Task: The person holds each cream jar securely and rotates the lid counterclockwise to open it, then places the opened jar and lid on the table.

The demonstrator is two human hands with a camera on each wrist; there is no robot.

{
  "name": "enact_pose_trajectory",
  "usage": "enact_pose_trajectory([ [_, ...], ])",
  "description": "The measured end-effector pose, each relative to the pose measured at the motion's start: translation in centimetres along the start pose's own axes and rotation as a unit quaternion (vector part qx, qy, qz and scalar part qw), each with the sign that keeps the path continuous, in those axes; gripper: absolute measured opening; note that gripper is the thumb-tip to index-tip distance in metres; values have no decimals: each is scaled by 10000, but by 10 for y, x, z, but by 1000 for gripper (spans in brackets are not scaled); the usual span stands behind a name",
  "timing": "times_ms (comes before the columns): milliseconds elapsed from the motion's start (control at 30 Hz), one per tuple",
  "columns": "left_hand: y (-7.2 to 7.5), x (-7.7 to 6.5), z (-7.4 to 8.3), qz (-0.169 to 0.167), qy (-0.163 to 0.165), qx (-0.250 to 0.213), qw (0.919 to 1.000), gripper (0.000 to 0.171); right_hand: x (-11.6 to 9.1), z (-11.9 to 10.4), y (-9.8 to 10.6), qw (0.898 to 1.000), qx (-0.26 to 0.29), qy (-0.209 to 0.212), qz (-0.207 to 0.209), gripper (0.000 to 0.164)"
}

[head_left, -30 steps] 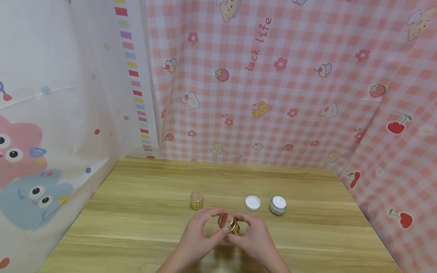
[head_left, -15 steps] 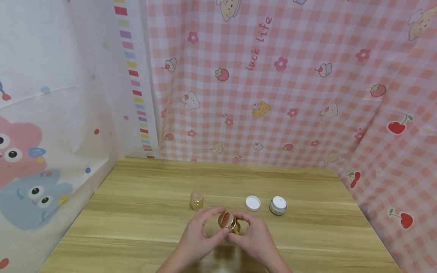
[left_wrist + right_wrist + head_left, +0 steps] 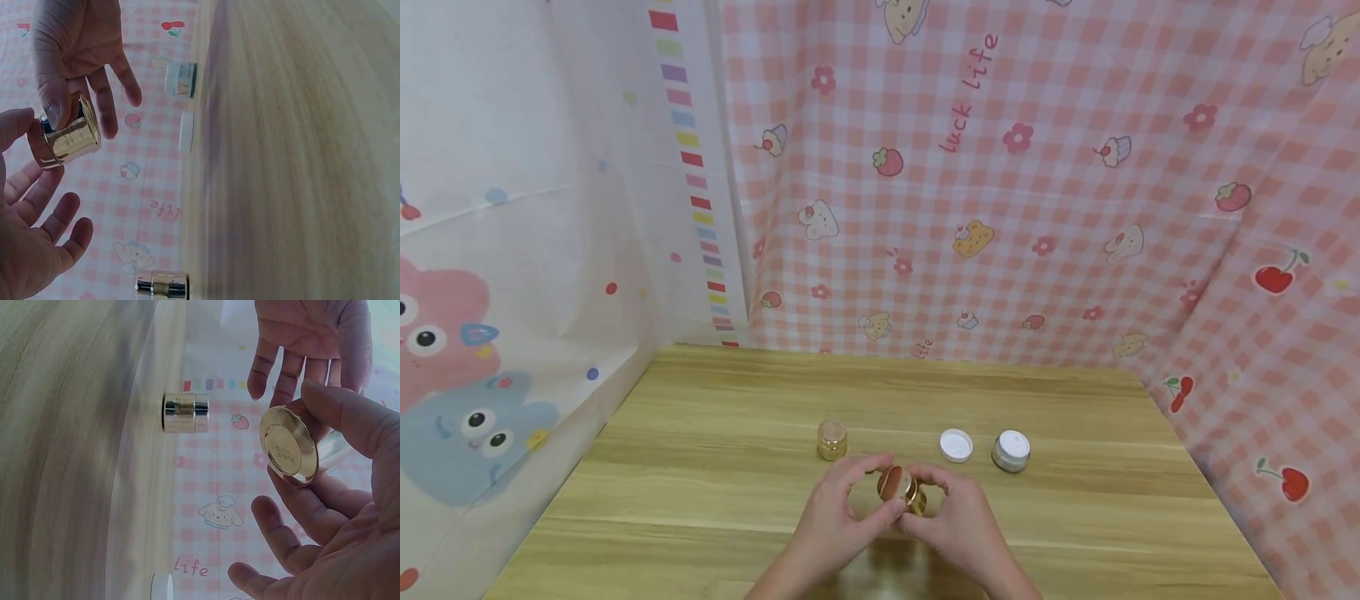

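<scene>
Spanning the left hand (image 3: 842, 507) and right hand (image 3: 955, 510), a gold jar (image 3: 904, 487) is held over the near worktop (image 3: 700, 500), axis tilted left to right; the left pinches its lid end (image 3: 893, 482), the right its base end (image 3: 289, 447), neither nearer. Only the right wrist view shows the base's stamped print (image 3: 285, 455).

The held jar (image 3: 76, 142) is gold, the curtain (image 3: 940, 196) pink-checked, the pot (image 3: 180, 80) perhaps greenish.
</scene>
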State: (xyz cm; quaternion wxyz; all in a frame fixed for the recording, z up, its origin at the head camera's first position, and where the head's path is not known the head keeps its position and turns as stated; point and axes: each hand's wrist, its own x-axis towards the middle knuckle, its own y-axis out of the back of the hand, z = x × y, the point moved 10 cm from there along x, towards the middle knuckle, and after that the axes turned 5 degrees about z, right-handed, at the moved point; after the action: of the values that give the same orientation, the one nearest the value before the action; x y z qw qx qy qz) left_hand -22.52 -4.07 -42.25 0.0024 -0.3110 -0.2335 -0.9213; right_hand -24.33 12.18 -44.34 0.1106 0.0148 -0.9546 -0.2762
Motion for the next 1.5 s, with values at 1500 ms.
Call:
enact_pose_trajectory([
  [1500, 0, -2, -1, 12, -77, -58, 10000, 46, 1, -2, -2, 9998, -191, 91, -47, 43],
])
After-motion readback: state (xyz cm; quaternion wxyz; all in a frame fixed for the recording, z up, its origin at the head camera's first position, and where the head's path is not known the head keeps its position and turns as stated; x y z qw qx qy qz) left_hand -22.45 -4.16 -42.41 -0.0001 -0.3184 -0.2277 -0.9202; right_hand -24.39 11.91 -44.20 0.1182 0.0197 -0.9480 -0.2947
